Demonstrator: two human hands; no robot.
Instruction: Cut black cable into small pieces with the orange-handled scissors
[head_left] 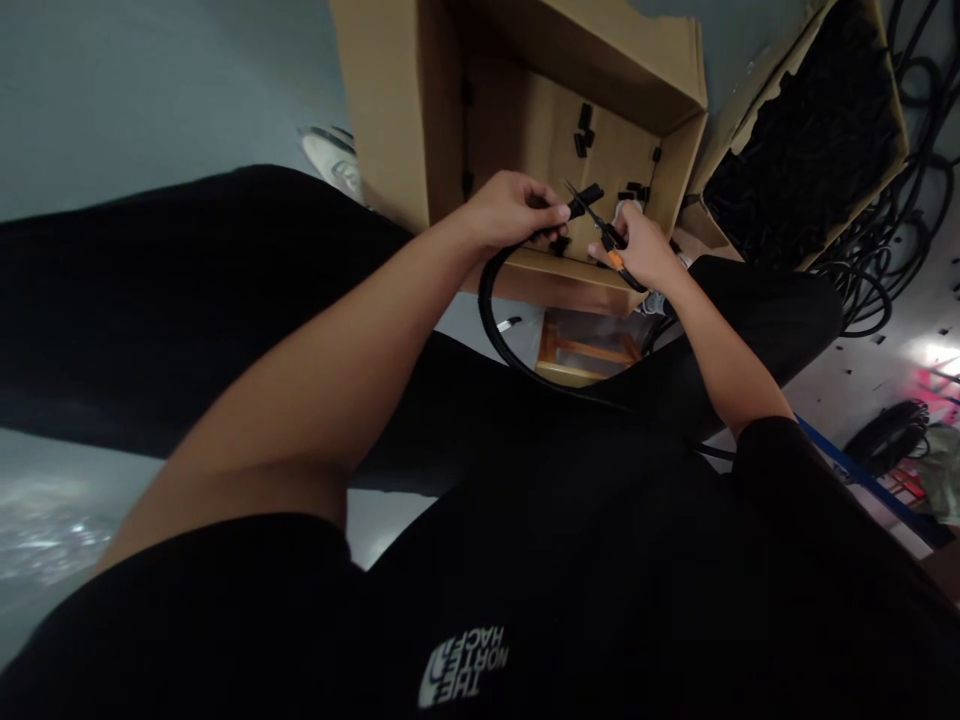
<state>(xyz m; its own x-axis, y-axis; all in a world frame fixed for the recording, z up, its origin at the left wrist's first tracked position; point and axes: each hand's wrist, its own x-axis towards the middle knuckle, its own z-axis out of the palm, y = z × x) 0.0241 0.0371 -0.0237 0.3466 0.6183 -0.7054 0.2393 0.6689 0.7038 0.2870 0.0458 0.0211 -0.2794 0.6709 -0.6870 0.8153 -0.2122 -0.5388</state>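
Okay, you've got your left hand (pixel 514 210) closed firmly around a black cable (pixel 489 310), a thick, matte, rubbery-looking line that sags in a loop below your wrists, its cut end poking out past your fingers over an open cardboard box (pixel 525 90). Your right hand (pixel 630 248) is clenched on a pair of snips (pixel 596 222) with an orange grip (pixel 615 260), the slim blades right beside that cable end. Both hands are working directly above the box, where small black offcuts (pixel 583 130) sit on the inner cardboard. Just to your right, a second box (pixel 739 140) is packed with dark coiled cable (pixel 802 140), and more loose black cable (pixel 862 270) spills across the floor beside it. Below the first box is a wooden stool (pixel 577 350). And on your black shirt (pixel 562 560), upside down from where you sit, the logo (pixel 461 668) reads THE NORTH FACE.
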